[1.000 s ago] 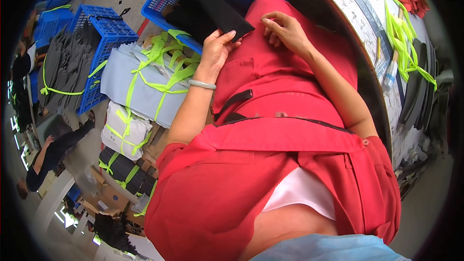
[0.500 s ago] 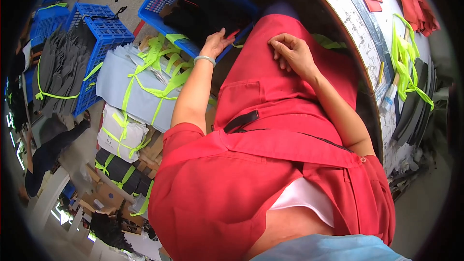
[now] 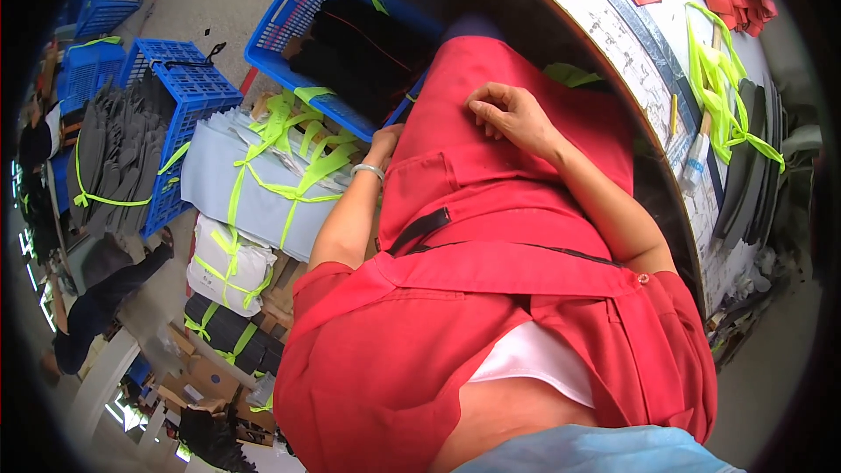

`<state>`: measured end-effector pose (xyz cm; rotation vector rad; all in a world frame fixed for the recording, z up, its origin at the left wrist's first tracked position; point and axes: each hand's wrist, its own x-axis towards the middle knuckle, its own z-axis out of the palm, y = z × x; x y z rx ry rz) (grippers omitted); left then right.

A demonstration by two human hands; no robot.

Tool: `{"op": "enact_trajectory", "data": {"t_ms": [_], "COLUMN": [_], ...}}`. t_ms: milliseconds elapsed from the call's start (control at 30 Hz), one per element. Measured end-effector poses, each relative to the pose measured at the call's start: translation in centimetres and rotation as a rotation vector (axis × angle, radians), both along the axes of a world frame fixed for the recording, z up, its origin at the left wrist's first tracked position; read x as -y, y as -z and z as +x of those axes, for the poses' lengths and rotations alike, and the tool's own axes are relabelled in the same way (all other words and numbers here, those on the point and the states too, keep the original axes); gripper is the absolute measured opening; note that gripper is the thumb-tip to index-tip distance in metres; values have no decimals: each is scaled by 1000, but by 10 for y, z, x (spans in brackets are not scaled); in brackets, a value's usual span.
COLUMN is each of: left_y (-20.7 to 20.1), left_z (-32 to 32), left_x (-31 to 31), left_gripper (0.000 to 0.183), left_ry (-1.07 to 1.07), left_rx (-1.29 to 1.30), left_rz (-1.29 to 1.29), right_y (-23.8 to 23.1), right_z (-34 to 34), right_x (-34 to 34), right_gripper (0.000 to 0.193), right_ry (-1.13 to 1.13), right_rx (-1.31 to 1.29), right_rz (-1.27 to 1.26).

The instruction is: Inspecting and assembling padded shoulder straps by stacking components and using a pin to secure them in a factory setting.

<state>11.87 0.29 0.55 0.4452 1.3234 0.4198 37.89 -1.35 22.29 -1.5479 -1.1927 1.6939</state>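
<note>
Left hand (image 3: 385, 142) has dropped back from inside the blue basket (image 3: 279, 17) to just beside the red apron (image 3: 499, 175); fingers half hidden there, so we can't tell if they grip anything. Right hand (image 3: 512, 116) is over the apron, fingers loosely bent and parted, nothing visible in them. Black cloth (image 3: 350, 48) lies piled in the basket, far left. We'd flag a snag: basket rim looks tight against the apron, so cloth or the bracelet (image 3: 368, 172) could catch there on a pull. Pale blue bundle (image 3: 215, 166) with lime ties (image 3: 245, 160) crowds the left; worktable (image 3: 604, 24) edge hems in the right
</note>
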Motion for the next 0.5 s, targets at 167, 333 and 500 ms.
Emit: {"op": "enact_trajectory", "data": {"t_ms": [167,333,500], "left_y": [-6,19,-53], "left_z": [5,-54,-11], "left_x": [-8,-23,-73], "left_gripper": [24,39,38], "left_ry": [-14,-130,-96], "left_rx": [114,204,148], "left_rz": [-13,104,190], "right_y": [-13,-41,-46], "right_z": [36,113,239], "right_x": [14,-33,-98], "right_gripper": [17,21,28], "right_ry": [13,188,388], "right_rx": [235,674,1290], "right_rz": [267,621,835]}}
